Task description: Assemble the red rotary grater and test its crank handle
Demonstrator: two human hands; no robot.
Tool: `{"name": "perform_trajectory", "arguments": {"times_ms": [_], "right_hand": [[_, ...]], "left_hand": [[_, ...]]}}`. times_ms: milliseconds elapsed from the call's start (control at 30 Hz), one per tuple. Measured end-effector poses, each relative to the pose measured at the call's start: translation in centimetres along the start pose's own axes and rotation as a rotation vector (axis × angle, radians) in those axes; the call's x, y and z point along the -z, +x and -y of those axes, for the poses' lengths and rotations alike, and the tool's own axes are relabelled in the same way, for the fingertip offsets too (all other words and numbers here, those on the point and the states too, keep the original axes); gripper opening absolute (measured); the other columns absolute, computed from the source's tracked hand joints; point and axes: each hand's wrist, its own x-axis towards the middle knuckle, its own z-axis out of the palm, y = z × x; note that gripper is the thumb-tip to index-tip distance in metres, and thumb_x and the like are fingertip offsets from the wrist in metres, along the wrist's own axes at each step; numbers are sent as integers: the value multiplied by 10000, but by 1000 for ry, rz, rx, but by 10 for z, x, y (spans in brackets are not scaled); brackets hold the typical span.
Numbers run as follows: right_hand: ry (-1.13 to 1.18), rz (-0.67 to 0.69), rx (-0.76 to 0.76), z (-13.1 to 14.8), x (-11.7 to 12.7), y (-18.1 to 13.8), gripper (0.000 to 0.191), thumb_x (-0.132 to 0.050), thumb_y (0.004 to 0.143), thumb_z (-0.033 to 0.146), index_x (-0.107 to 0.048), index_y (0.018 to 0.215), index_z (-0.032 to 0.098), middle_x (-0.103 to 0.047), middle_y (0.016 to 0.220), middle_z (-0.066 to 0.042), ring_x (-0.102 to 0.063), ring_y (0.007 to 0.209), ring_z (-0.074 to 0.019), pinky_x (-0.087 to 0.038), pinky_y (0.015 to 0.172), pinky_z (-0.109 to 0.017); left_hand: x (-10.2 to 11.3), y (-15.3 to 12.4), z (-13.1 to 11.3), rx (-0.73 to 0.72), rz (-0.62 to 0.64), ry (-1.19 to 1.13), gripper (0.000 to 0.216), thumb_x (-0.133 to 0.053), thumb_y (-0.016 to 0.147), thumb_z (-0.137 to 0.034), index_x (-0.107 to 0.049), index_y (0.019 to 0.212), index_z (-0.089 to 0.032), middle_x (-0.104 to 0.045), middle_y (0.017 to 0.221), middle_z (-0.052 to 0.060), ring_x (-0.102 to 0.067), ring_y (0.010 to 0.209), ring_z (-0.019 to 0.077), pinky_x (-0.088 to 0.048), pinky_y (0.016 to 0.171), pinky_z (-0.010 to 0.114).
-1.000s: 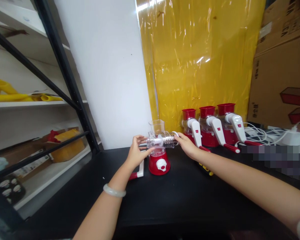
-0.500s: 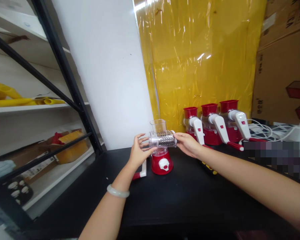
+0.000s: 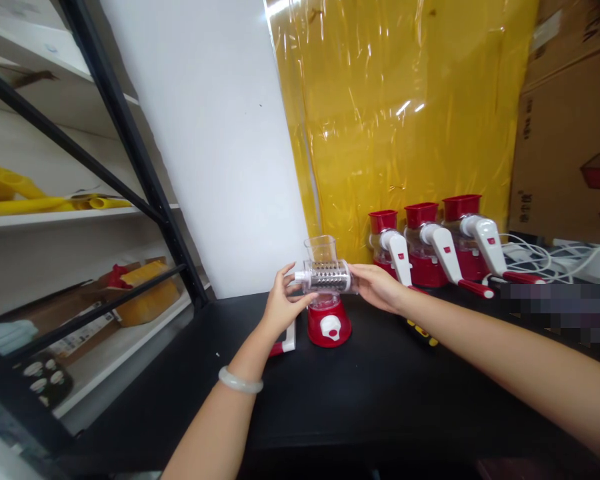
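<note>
Metal drum (image 3: 330, 275) is held inside clear housing (image 3: 321, 249) above desk (image 3: 330, 400), right end gripped by right hand (image 3: 379, 287); housing's left end is cupped by left hand (image 3: 281, 301), likely against tipping.

A flat, matte black tabletop (image 3: 360, 407) spreads across six o'clock, below a smooth white wall panel (image 3: 205, 127) at eleven o'clock. At one o'clock stands a glossy, translucent yellow plastic sheet (image 3: 430, 73), creased lengthwise and catching short white glints of light (image 3: 404, 107). A black metal shelving frame (image 3: 125, 133) with a slanting brace fills nine to ten o'clock, with flat white shelf boards (image 3: 70, 215). Between two and three o'clock, a large brown cardboard carton (image 3: 565, 120) rises beside the yellow sheet.
</note>
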Motion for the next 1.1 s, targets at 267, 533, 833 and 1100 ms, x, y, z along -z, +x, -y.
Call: {"name": "perform_trajectory", "arguments": {"times_ms": [267,533,833,1100], "right_hand": [[-151,112,-29,8,-3,-1,373,-826,626,281,-725,956,140,-730,969,-100,-672,896,-188,-454,969,-396],[-164,114,-38,11,-8,-1,399,-837,594,239,-713,961,141,-735,972,-94,-687,895,-194,-468,985,-417],[-182,93,-18,3,-4,-1,359,-822,629,285,-700,940,153,-736,949,-79,-687,888,-180,-481,966,-403],[-300,30,90,-4,3,-11,330,-768,699,346,-680,968,176,-722,986,-70,-664,951,-191,-465,979,-400]], "left_hand": [[33,-2,10,236,265,896,1131,-796,463,-626,-382,1376,-103,-418,1340,234,-379,1296,427,-360,1057,521],[30,-3,6,406,477,1131,722,-630,643,-663,-598,1103,-108,-633,1141,208,-647,966,341,-499,788,374],[18,-4,10,385,376,1131,334,-473,842,-379,-606,982,-107,-681,1092,225,-671,979,310,-475,780,336],[12,-1,-3,58,-176,778,403,-483,873,-339,-393,1220,-154,-708,948,144,-699,817,257,-493,711,339]]}}
